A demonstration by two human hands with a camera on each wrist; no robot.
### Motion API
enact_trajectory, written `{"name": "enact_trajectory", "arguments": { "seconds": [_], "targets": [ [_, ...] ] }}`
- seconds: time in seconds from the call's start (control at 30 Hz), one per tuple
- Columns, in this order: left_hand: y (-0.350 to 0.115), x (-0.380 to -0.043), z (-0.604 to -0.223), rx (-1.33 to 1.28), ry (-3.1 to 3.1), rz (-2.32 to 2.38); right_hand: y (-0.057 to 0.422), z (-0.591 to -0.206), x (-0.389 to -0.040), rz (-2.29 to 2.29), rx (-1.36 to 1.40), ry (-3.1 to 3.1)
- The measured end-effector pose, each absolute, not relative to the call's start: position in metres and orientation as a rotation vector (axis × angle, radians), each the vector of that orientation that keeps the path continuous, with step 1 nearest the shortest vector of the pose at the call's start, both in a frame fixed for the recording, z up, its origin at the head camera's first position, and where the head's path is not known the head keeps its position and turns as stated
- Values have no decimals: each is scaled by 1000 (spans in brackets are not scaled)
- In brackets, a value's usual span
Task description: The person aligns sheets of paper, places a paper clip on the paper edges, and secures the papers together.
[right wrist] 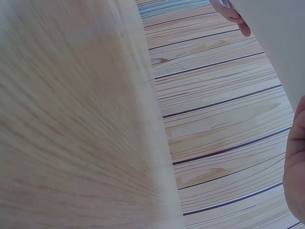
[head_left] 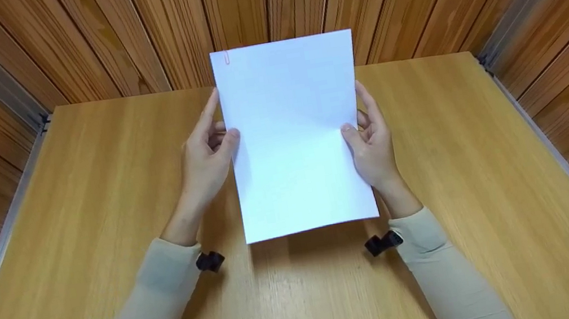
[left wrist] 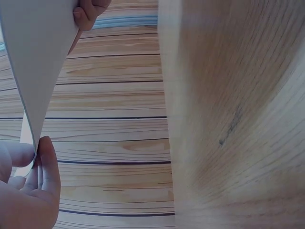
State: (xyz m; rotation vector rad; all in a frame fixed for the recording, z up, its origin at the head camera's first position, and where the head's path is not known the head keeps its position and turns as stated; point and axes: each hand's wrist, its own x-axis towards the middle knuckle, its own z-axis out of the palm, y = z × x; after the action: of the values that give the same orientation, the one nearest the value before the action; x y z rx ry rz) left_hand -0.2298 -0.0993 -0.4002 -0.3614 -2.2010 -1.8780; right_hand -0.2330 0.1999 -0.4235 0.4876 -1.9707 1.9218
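My left hand (head_left: 207, 160) and right hand (head_left: 371, 143) pinch the paper (head_left: 295, 135) by its side edges. The sheet hides my fingers behind it; a faint red mark at its top corner is unreadable.

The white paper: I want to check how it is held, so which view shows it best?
The head view: the whole white paper shows above the table, left hand and right hand pinching its side edges. The left wrist view shows only an underside strip; the right wrist view only a corner.

white paper (left wrist: 35, 62), left hand (left wrist: 26, 191) pinching edge
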Motion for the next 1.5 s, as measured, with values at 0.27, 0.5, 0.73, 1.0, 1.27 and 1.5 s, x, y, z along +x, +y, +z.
{"name": "enact_trajectory", "arguments": {
  "seconds": [0.27, 0.5, 0.73, 1.0, 1.27, 1.5],
  "targets": [
    [-96, -225, -407, -357, -2207, -1880, 200, -425, -234, 1906, 488, -1972],
    [-95, -222, -409, -331, -2203, -1906, 198, -425, -234, 1890, 471, -1988],
    [-91, -220, -409, -296, -2182, -1937, 198, -425, -233, 1897, 459, -1983],
    [-85, -218, -410, -271, -2180, -1938, 199, -426, -233, 1883, 462, -1985],
    [-84, -217, -413, -270, -2164, -1897, 199, -428, -233, 1862, 491, -1981],
    [-83, -217, -415, -269, -2160, -1904, 198, -427, -233, 1867, 464, -1984]
  ]
}}
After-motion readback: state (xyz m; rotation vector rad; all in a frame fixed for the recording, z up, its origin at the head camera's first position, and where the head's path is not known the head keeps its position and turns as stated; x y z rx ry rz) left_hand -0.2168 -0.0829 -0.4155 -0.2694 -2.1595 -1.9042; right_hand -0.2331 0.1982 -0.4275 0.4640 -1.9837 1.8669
